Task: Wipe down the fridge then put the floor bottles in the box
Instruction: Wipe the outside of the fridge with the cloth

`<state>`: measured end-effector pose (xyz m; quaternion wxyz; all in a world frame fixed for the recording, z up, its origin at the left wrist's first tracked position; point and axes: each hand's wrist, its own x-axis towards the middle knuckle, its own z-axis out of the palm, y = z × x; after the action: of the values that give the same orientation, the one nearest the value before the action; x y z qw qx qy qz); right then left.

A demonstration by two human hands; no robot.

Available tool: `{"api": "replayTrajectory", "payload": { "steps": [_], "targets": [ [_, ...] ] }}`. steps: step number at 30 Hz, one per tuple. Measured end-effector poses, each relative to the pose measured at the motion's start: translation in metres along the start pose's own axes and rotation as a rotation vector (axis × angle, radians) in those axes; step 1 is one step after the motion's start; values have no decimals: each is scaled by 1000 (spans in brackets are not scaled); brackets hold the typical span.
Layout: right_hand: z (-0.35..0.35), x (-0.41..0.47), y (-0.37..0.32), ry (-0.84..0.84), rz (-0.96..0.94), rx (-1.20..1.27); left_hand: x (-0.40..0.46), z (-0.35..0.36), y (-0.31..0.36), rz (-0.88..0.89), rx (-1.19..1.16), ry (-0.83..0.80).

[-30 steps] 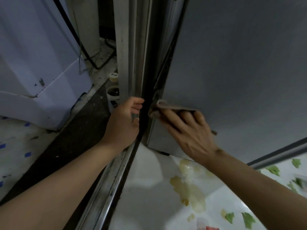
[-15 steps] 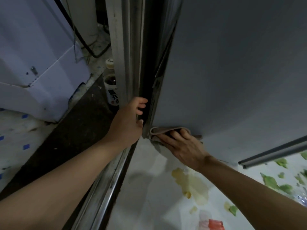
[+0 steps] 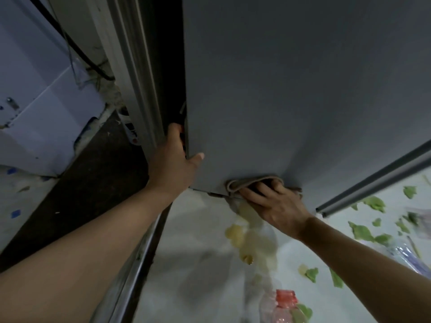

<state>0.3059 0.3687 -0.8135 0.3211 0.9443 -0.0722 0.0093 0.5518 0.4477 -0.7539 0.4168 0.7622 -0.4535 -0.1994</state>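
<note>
Head view: right grip (image 3: 274,206) presses folded cloth (image 3: 247,183) on smooth grey fridge (image 3: 291,89) (left grip (image 3: 173,159) clasps its edge).

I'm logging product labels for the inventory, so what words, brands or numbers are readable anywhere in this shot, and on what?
None can be read.
White bottle behind the door frame: its label shows dark marks and a red spot, too blurred to read.
Clear bottle with red cap on the floor: no legible label.
Grey fridge: no lettering shows.
Cloth: plain.
</note>
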Motion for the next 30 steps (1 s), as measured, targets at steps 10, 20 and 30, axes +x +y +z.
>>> {"api": "replayTrajectory", "payload": {
  "steps": [10, 20, 30],
  "targets": [
    [-37, -29, 60, 493, 387, 193, -10, 11, 9, -36, 57, 90],
    [-21, -83, 55, 279, 312, 265, -11, 18, 14, -23, 153, 171],
    [-11, -119, 50, 160, 422, 307, -14, 21, 8, -24, 147, 176]
  ]
}}
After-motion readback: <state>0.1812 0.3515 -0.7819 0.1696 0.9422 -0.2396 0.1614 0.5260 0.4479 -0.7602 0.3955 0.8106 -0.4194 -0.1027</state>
